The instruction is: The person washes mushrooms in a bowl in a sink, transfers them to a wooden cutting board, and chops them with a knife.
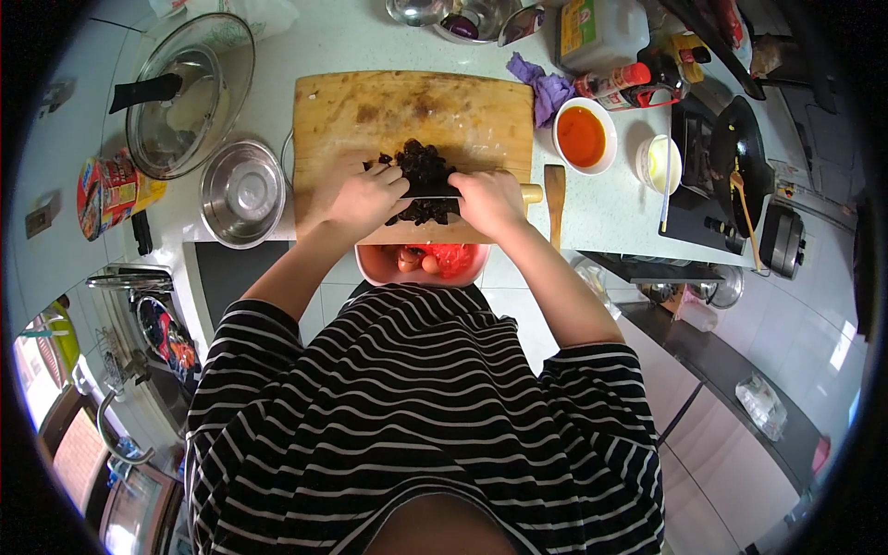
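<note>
My right hand (491,201) grips a wide-bladed kitchen knife (430,190), its pale wooden handle sticking out to the right. At the left end of the blade, my left hand (369,196) has its fingers curled, with fingers on the far side and the thumb on the near side. Chopped dark pieces, apparently wood ear fungus (420,159), are heaped beyond the blade. More bits lie on its near side, and a few are by my left fingertips. All of this rests on a stained wooden cutting board (347,104). The hands hide both ends of the blade.
Below the board's near edge, a pink-rimmed bin (423,279) holds eggshells. At left are a steel bowl (243,194) and a glass lid (239,41). At right are a wooden spatula (554,201), a bowl of orange liquid (582,137), a purple cloth (548,87) and a wok (739,139).
</note>
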Demonstrator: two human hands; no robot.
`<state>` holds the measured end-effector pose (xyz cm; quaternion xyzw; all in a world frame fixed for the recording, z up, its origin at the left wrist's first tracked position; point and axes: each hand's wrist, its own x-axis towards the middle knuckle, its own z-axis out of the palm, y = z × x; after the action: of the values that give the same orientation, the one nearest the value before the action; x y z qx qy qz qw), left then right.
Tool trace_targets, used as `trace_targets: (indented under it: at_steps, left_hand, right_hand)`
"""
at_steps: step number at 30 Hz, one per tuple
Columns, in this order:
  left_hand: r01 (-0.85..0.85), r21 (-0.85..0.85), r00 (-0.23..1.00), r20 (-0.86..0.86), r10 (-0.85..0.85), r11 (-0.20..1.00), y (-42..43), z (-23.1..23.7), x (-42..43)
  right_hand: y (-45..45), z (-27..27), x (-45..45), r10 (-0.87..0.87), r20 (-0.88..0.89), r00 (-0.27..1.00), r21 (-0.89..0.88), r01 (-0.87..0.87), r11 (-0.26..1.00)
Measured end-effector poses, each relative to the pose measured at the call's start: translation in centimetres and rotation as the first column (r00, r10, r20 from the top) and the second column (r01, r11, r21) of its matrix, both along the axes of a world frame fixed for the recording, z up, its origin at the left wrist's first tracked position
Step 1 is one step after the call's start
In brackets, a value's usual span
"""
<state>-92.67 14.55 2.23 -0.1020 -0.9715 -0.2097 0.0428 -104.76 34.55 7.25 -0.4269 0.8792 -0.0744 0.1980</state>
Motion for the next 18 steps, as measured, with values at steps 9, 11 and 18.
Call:
trace_targets:
  at_steps: [9, 11, 18]
  left_hand:
    - [-0.087, 0.121, 0.994, -0.049, 0.094, 0.989, -1.2, 2.8, 1.5]
    - [-0.097, 0.02, 0.995, 0.015, 0.097, 0.995, -0.6, 2.5, 2.6]
    - [-0.168, -0.009, 0.984, -0.06, 0.168, 0.986, 1.3, 0.1, 2.8]
  right_hand:
    - [-1.5, 4.2, 0.3, 0.127, -0.024, 0.992, -0.024, -0.128, 0.991]
    - [-1.1, 3.3, 0.7, 0.15, -0.03, 0.988, -0.018, -0.151, 0.988]
    - [-1.0, 0.2, -0.4, 0.2, -0.1, 0.975, -0.032, -0.204, 0.978]
